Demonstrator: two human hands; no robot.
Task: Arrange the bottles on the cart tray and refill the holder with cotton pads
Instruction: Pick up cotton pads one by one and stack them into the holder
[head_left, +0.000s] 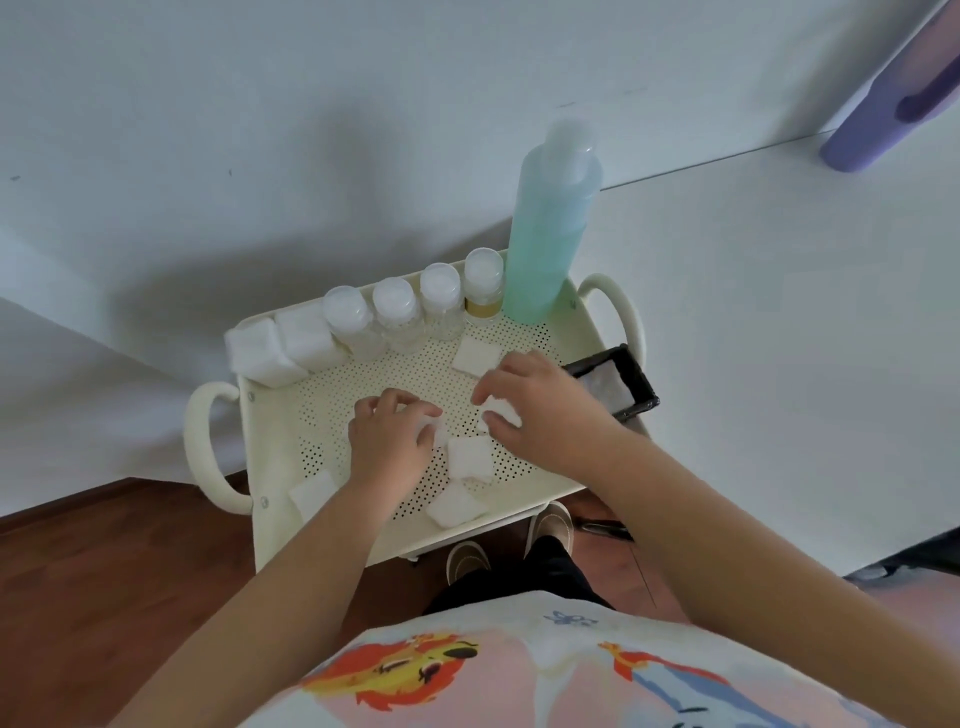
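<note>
On the cream perforated cart tray (291, 415), several small clear bottles (395, 312) stand in a row along the far rim, ending at a tall green bottle (545, 228). Two packs of cotton pads (280, 345) sit at the row's left end. Loose white pads lie scattered on the tray (470, 456). My left hand (387, 436) is closed on a cotton pad (439, 428) near the tray's middle. My right hand (540, 405) pinches another cotton pad (504, 410). A black holder (631, 376) with pads inside sits at the tray's right edge, just beyond my right hand.
The cart stands against a white wall with cream handles (200, 447) on both sides. A white surface (779, 338) lies to the right, with a purple object (893, 88) at its far corner. Wooden floor (104, 571) and my feet (467, 561) show below.
</note>
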